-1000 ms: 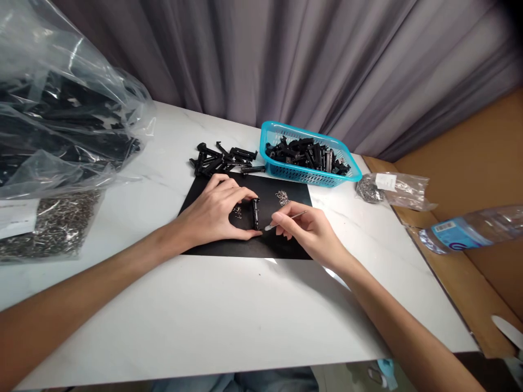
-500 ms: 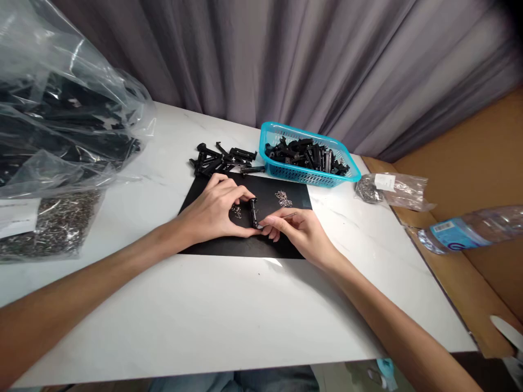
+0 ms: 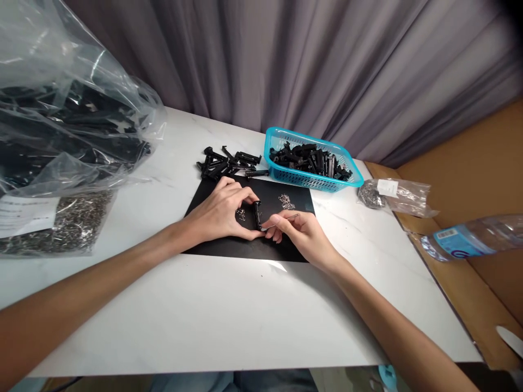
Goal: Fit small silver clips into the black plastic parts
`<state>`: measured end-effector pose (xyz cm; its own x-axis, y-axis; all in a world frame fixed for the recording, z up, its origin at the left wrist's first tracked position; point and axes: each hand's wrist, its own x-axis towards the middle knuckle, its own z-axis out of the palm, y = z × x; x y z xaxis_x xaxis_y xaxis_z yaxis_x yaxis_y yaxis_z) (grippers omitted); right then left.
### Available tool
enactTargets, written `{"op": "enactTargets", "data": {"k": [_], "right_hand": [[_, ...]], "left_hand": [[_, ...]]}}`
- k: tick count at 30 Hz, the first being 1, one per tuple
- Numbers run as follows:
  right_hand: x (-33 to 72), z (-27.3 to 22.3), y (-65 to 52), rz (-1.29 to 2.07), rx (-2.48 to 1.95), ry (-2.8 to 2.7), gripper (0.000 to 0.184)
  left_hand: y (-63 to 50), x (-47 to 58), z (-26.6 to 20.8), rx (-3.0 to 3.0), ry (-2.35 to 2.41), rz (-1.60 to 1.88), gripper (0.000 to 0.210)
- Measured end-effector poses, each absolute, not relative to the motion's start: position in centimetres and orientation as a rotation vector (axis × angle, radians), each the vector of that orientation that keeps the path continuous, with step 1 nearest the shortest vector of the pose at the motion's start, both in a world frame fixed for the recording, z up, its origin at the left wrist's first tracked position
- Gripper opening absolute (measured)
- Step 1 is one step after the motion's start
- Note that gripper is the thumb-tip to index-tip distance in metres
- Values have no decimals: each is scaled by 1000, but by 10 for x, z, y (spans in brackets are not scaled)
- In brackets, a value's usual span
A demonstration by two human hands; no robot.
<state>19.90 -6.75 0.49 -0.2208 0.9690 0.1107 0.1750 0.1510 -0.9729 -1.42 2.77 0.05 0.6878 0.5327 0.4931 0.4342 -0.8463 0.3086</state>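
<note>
A narrow black plastic part [image 3: 257, 215] stands lengthwise between the thumb and forefinger of my left hand [image 3: 224, 209], which closes on its two ends. My right hand [image 3: 300, 231] pinches a thin metal tool [image 3: 281, 221], its tip at the near end of the part; the tip itself is too small to make out. Both hands are over a black mat [image 3: 245, 250]. Small metal pieces [image 3: 286, 202] lie in a pile beyond my right hand, and a few more metal pieces [image 3: 241, 214] lie inside the curve of my left hand.
Loose black parts [image 3: 226, 163] are heaped behind the mat, beside a blue basket [image 3: 314, 180] full of similar parts. Clear bags [image 3: 77, 220] crowd the left. At right are a small bag of metal pieces [image 3: 372, 194], a plastic bottle [image 3: 466, 242] and cardboard [image 3: 461, 174].
The whole view has shifted slightly, moving the scene a little right and down. Both hands keep the same hold on the black part and the metal tool.
</note>
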Motion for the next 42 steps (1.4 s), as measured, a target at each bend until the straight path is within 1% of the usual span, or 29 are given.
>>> {"op": "enactTargets", "data": {"k": [2,5,7,8,12,14,15,18,19,20,22,23,24,27,29,32,35,37,41,42], "right_hand": [[201,7,-68,977,-1195,-1606,43],[205,7,-69,483,-1287,-1624,50],[205,4,-69,261,-1287,-1649,48],[204,2,-70,226,-1273,-1675,46],[188,-5,-73,258,-1290,-1767,31],[177,-8,-74,214,-1387,-1779,18],[173,-9,-74,190,-1420,-1798,16],[167,-13,-74,145,-1431,-1870,19],[167,-14,-74,122,-1425,-1883,18],[167,-15,-74,94,-1424,-1885,17],[172,-16,-73,18,-1432,-1856,16],[175,-15,-72,-30,-1436,-1835,16],[179,-14,-70,-90,-1439,-1811,16],[197,-3,-55,-346,-1460,-1734,19],[213,11,-36,-531,-1509,-1674,22],[238,34,-1,-724,-1571,-1623,30],[247,44,15,-758,-1610,-1585,32],[242,39,7,-670,-1568,-1662,30],[217,10,-35,-214,-1314,-2098,25],[211,3,-44,-139,-1281,-2173,26]], "left_hand": [[27,-14,-1,2741,789,890,55],[27,-14,-2,2731,795,905,61],[27,-15,-2,2734,803,911,62],[26,-16,-2,2747,799,916,61],[22,-16,0,2824,761,986,59],[18,-16,1,2831,780,1051,53],[17,-16,2,2827,811,1075,48],[13,-17,5,2875,833,1090,37],[13,-18,7,2884,811,1077,39],[14,-19,8,2889,785,1060,44],[19,-23,9,2879,772,1031,61],[23,-27,9,2871,812,1033,63],[29,-30,8,2861,893,1045,58],[49,-43,4,2868,1130,1100,28],[61,-51,1,2894,1231,1102,25],[71,-58,-2,2913,1260,1075,29],[71,-59,-3,2964,1106,968,34],[69,-56,-2,2987,1037,915,40],[67,-51,-2,3080,946,739,53],[67,-50,-2,3097,927,695,55]]}}
